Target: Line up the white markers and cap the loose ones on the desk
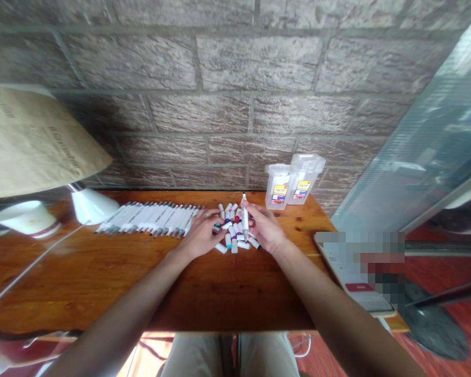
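Note:
My right hand (265,228) grips a white marker (245,220) held nearly upright, its dark tip pointing up. Below and around it lies a loose pile of marker caps (231,230), white with coloured ends in teal, purple, blue and red. At the pile's left edge is my left hand (204,231), a ring on one finger, its thumb and fingers apart among the caps. Whether those fingertips touch a cap is too small to tell. Left of that hand, a long row of uncapped white markers (153,219) lies side by side on the wooden table (235,298).
Two clear plastic cases (278,186) with yellow labels stand at the back right by the brick wall (227,115). At the left are a lamp (92,204) with a paper shade, its cord, and a paper cup (27,219). A tablet-like device (371,301) lies at the right edge.

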Demonstrator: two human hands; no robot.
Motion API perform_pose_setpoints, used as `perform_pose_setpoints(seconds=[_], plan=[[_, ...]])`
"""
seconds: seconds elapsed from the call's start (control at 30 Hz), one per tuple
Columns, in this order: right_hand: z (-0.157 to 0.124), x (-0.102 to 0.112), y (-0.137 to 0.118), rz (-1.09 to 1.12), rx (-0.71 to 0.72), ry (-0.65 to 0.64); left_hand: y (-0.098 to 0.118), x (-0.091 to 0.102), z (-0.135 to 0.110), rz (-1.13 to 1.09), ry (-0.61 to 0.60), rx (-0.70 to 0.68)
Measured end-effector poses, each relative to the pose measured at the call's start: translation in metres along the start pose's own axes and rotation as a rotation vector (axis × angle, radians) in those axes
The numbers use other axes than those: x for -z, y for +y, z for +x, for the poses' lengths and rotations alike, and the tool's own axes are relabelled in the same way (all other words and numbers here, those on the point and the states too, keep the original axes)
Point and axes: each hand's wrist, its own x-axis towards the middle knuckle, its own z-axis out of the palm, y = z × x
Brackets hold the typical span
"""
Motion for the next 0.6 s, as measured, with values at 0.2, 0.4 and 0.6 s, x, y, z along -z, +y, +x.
perform_pose_setpoints(seconds=[0.2, 0.4, 0.6], plan=[[0.0, 0.0, 0.0, -0.004, -0.003, 0.004, 0.001, 0.003, 0.002, -0.05, 0.018, -0.002], [0.003, 0.004, 0.001, -0.003, 0.011, 0.045, 0.009, 0.017, 0.005, -0.203, 0.113, 0.029], [0.006, 0.006, 0.001, 0.007, -0.026, 0.087, 0.013, 0.023, 0.004, -0.298, 0.131, 0.061]])
